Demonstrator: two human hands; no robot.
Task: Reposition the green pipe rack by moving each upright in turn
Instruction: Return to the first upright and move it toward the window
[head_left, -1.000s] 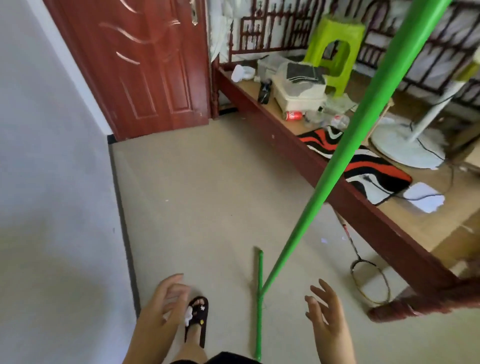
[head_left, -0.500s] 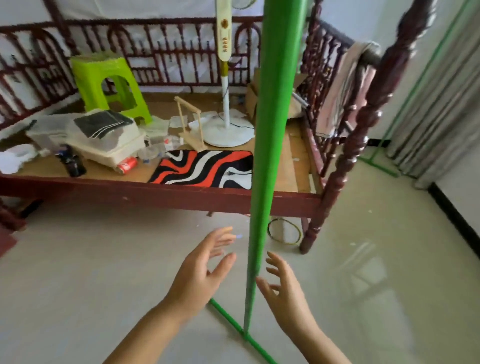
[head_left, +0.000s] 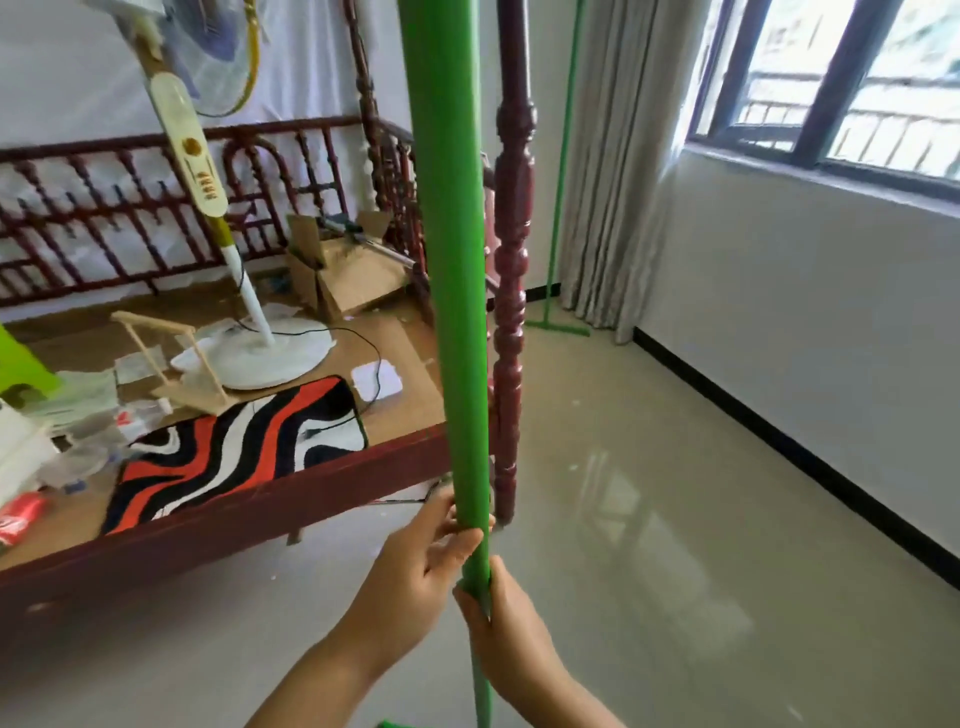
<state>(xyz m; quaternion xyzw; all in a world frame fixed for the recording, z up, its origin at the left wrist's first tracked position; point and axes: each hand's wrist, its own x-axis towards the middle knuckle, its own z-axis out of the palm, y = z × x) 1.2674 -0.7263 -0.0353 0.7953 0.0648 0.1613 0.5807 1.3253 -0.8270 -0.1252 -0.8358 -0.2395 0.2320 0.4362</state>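
**Both hands wrapped on the near green upright**

So the left hand (head_left: 415, 566) has its grip closed around the thick green plastic pipe upright (head_left: 454, 312), fingers curled round the far side and thumb pressed across the front. Right hand (head_left: 511, 629) sits just below it, touching, its grip also clamped on the same pipe where it narrows down. Both grips are pinching the upright, nothing spread.

The pipe stands pretty much vertical right in front of the camera, running from the top edge down past the hands to the glossy beige tile floor (head_left: 675, 545). Just behind it is the dark red turned wooden bedpost (head_left: 511, 322) of a slatless bed frame (head_left: 234, 525).

On the bed boards there's a red, black and white wavy striped mat (head_left: 234, 447) and a white pedestal fan (head_left: 260, 348), leaning in this view.

The rack's second thin green upright (head_left: 561, 171) stands well apart, over by the grey curtain (head_left: 618, 166) near the window, its foot bar on the floor.
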